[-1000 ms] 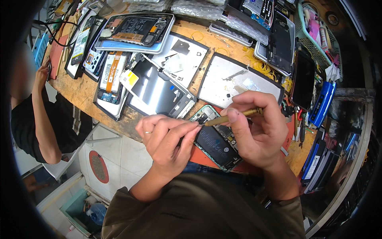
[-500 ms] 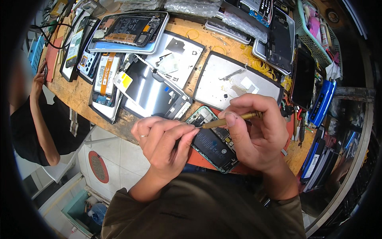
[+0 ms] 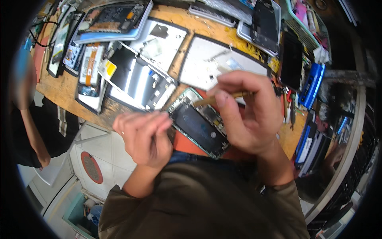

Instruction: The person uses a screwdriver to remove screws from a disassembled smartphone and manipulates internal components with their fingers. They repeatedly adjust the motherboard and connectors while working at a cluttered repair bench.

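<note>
An opened smartphone (image 3: pixel 199 126) with a black battery and exposed circuit boards lies slantwise in front of me, on an orange-red mat (image 3: pixel 184 144). My right hand (image 3: pixel 252 119) is above its right side, closed round a slim brass-coloured screwdriver (image 3: pixel 204 101). The tool's tip points left over the phone's upper end. My left hand (image 3: pixel 144 138) is by the phone's left edge, fingers curled and bunched toward the thumb. Motion blurs it, and anything between its fingertips is too small to make out.
Phone and tablet parts cover the bench, among them a pale tray (image 3: pixel 199 65) behind the phone and a shiny screen panel (image 3: pixel 137 79). A blue tool (image 3: pixel 313 85) and a basket (image 3: pixel 308 28) are at right. Another person's arm (image 3: pixel 35 137) shows at left.
My left hand has parted from the screwdriver's tip and moved left. The screwdriver stays in my right hand, its tip now over the phone's upper end. The whole view has shifted.
</note>
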A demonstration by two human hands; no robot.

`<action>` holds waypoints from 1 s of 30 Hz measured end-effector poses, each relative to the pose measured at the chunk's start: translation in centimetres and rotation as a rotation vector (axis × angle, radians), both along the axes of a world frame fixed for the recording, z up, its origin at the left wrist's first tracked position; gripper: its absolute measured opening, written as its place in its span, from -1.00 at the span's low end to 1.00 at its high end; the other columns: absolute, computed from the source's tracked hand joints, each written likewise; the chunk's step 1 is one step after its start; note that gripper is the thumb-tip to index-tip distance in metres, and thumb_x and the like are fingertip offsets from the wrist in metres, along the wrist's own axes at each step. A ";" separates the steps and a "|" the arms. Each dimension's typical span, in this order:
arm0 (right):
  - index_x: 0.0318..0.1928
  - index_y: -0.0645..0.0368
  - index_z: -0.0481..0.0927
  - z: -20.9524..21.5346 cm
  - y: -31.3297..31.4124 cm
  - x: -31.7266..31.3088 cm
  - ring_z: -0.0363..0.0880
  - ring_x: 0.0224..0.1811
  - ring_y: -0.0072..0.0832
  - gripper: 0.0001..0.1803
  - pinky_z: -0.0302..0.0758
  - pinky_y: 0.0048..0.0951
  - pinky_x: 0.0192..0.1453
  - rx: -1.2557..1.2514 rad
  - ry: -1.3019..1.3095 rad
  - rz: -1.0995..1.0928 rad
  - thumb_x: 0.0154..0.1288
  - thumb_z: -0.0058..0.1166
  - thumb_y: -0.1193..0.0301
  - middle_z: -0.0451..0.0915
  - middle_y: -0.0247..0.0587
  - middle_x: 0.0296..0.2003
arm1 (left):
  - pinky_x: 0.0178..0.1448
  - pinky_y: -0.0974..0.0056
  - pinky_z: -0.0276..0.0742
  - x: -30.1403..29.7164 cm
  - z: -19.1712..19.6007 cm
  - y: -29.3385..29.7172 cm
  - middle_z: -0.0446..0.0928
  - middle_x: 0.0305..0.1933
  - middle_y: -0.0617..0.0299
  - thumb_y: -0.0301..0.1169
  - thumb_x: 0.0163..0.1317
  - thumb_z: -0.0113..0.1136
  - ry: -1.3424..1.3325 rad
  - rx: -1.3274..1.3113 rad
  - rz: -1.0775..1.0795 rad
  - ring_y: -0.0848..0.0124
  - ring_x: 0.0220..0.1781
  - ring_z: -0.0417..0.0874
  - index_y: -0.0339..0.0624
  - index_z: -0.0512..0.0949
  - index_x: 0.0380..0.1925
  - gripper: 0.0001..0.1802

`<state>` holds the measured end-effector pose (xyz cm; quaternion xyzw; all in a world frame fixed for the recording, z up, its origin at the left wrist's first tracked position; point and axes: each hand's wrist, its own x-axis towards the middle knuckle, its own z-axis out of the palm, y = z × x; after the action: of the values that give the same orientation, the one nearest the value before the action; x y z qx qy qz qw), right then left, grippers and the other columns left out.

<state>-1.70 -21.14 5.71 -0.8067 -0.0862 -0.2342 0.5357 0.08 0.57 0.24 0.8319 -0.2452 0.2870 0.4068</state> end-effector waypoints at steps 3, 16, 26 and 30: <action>0.23 0.46 0.55 2.1 -0.3 -1.0 0.85 -0.12 -0.36 -0.64 0.78 -0.40 -0.01 -0.140 -0.025 0.026 0.49 0.25 0.78 0.74 0.03 -0.05 | 0.16 0.12 0.41 0.2 -0.3 -0.1 0.71 -0.27 0.31 -0.46 0.25 0.58 0.002 0.007 -0.007 0.28 -0.21 0.65 -0.11 0.80 -0.25 -0.89; 0.11 0.38 0.65 3.3 0.7 -9.9 0.75 -0.36 -0.10 -0.53 0.69 -0.15 -0.28 -0.437 0.061 0.068 0.17 0.40 0.81 0.68 -0.03 -0.31 | 0.25 0.10 0.32 -0.2 0.3 -0.9 0.68 -0.29 0.36 -0.43 0.15 0.67 0.063 0.066 -0.199 0.28 -0.11 0.63 -0.01 0.79 -0.31 -0.82; 0.12 0.38 0.64 2.3 0.9 -10.5 0.74 -0.34 -0.10 -0.54 0.69 -0.15 -0.25 -0.454 0.024 0.056 0.21 0.38 0.81 0.67 -0.03 -0.30 | 0.23 0.08 0.33 -1.2 0.2 -1.8 0.65 -0.29 0.35 -0.44 0.13 0.66 0.064 0.092 -0.276 0.24 -0.10 0.61 -0.03 0.76 -0.33 -0.81; 0.11 0.27 0.64 2.2 1.0 -10.4 0.80 -0.33 -0.18 -0.59 0.70 -0.28 -0.26 -0.464 0.053 0.061 0.31 0.40 0.78 0.77 -0.06 -0.26 | 0.23 0.08 0.33 -1.1 0.0 -1.8 0.65 -0.28 0.35 -0.44 0.13 0.65 0.052 0.100 -0.273 0.24 -0.09 0.62 -0.03 0.76 -0.33 -0.81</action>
<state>-12.08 -20.18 7.93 -0.9111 -0.1482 -0.1706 0.3446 -1.06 -1.26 0.22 0.8173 -0.3595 0.1945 0.4062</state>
